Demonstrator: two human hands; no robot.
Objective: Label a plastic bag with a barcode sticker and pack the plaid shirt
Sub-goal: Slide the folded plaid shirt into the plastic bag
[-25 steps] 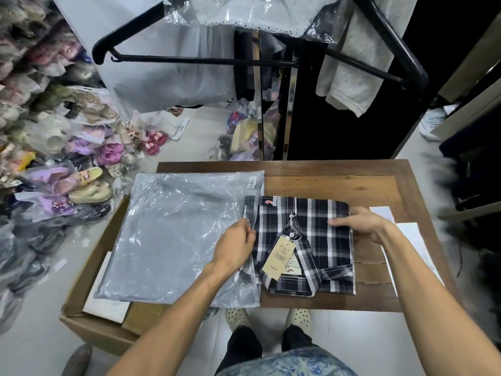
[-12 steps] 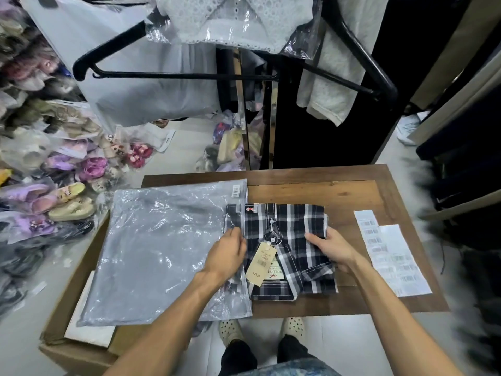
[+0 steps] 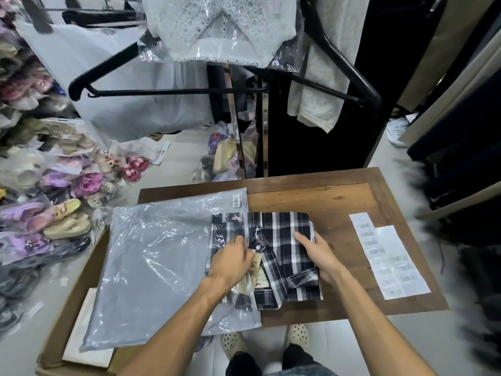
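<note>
A folded black-and-white plaid shirt (image 3: 284, 240) lies on the wooden table (image 3: 339, 196), its left part inside the mouth of a clear grey plastic bag (image 3: 151, 267). A barcode sticker (image 3: 236, 200) sits on the bag's far right corner. My left hand (image 3: 230, 263) grips the bag's open edge over the shirt, near the tan hang tag (image 3: 256, 275). My right hand (image 3: 317, 253) lies flat on the shirt's right half, fingers on the fabric.
Two white sheets of barcode labels (image 3: 387, 261) lie on the table's right side. An open cardboard box (image 3: 67, 321) sits under the bag at left. Bagged shoes (image 3: 54, 213) pile on the floor at left. A black clothes rack (image 3: 189, 90) with hanging garments stands beyond the table.
The shirt has slid left, deeper into the bag's mouth. My right hand moved from the shirt's right edge onto its top. The label sheets came into view.
</note>
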